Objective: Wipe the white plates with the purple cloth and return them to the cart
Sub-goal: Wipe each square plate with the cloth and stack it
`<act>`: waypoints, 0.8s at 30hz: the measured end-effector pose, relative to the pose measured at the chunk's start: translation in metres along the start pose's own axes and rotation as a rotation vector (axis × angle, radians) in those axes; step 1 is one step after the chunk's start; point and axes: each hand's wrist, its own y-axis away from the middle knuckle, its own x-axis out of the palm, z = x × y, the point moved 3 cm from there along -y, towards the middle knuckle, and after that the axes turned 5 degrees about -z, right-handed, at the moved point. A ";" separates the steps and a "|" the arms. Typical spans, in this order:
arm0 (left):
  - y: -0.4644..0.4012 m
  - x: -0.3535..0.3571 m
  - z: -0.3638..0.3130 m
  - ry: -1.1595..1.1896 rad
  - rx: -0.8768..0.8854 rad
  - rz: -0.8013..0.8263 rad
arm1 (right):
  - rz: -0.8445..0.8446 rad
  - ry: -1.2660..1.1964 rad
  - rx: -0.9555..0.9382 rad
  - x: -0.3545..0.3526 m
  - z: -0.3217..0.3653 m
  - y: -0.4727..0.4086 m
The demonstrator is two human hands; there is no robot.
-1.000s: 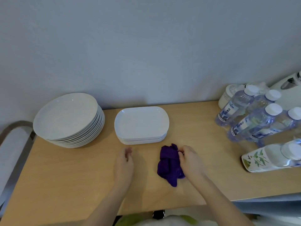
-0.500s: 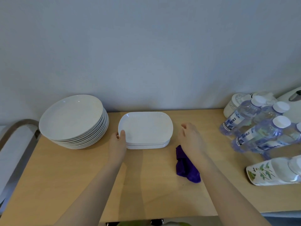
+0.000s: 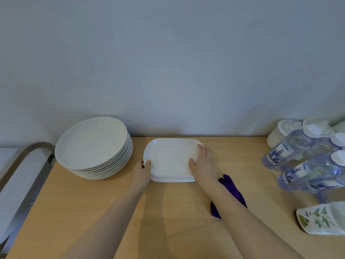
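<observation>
A short stack of white oblong plates (image 3: pixel 169 157) sits at the back middle of the wooden cart top (image 3: pixel 89 204). My left hand (image 3: pixel 142 172) grips the top plate's left edge, thumb on the rim. My right hand (image 3: pixel 204 163) grips its right edge, thumb on the plate's surface and fingers over the far right corner. The purple cloth (image 3: pixel 231 191) lies crumpled on the wood just right of the plates, partly hidden under my right forearm. A tall stack of round white plates (image 3: pixel 91 143) stands to the left.
Several clear water bottles (image 3: pixel 306 169) lie at the right, with a white leaf-printed bottle (image 3: pixel 321 219) in front of them and white lidded jars (image 3: pixel 280 133) behind. The cart's metal handle (image 3: pixel 24 154) curves at the left edge. A plain wall rises behind.
My right hand let go of the purple cloth and moved up onto the oblong plate's right edge. My left hand moved from the bare wood to the plate's left edge.
</observation>
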 end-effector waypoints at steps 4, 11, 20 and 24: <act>0.002 -0.001 -0.001 0.034 0.005 -0.013 | -0.011 -0.072 0.009 0.001 -0.002 0.002; 0.015 -0.006 0.009 0.053 0.011 -0.029 | -0.009 -0.172 0.024 0.003 -0.008 0.016; 0.036 -0.011 0.022 0.035 0.009 -0.043 | -0.021 -0.177 0.040 0.007 -0.013 0.039; 0.045 -0.012 0.029 -0.013 0.008 -0.051 | -0.012 -0.159 0.042 0.008 -0.017 0.050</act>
